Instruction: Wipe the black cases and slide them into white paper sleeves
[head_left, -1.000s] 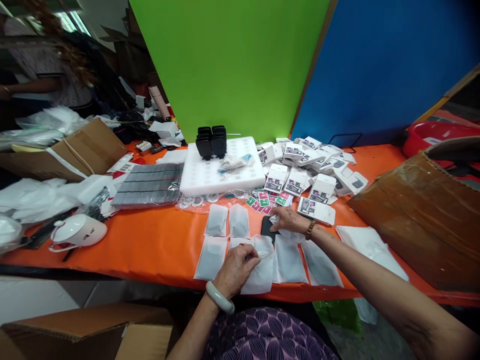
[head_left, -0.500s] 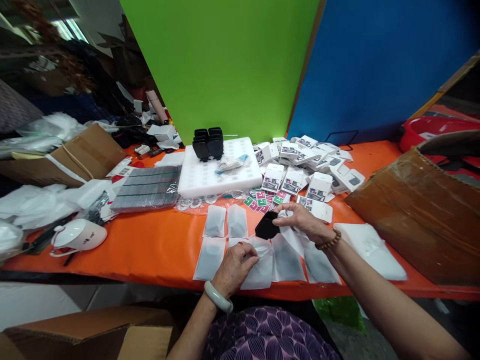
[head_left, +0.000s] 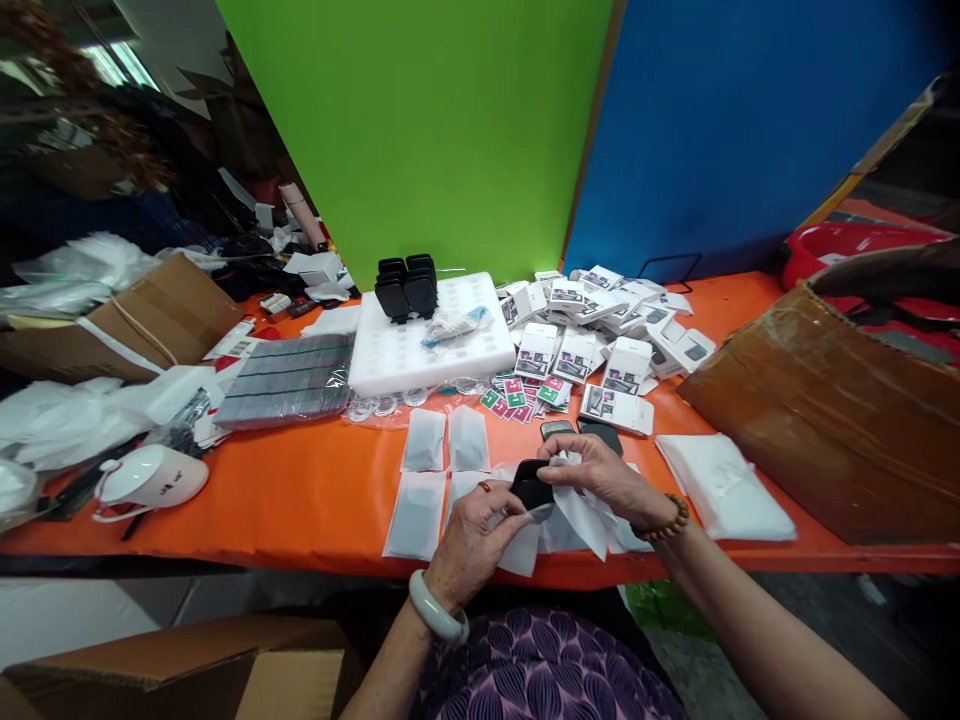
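Note:
My right hand point(head_left: 604, 480) is closed on a flat black rounded pad point(head_left: 531, 486). White crumpled translucent pouches point(head_left: 589, 520) hang beneath the same hand. Pinching the edge of a white translucent pouch point(head_left: 519, 552), my left hand point(head_left: 476, 540) is right beside the pad. The pad's lower edge is at that pouch's mouth; how far inside it sits, I cannot tell. Filled pouches with dark contents lie in rows, among them a front-left pouch point(head_left: 414, 515) and a back pouch point(head_left: 469, 440). Just beyond my right hand rest two dark flat pads, one of them a black pad point(head_left: 602, 436).
A white foam tray point(head_left: 480, 355) carries several upright black pads point(head_left: 405, 285). Small printed boxes point(head_left: 577, 355) pile up behind my right hand. At right are a white stack of pouches point(head_left: 727, 490) and a brown carton point(head_left: 810, 420). A white mug point(head_left: 161, 475) stands left.
My right hand has lowered the black pad toward the pouch in my left hand, and the two hands now meet. Dark pads behind the right hand have come into view. The view has shifted slightly.

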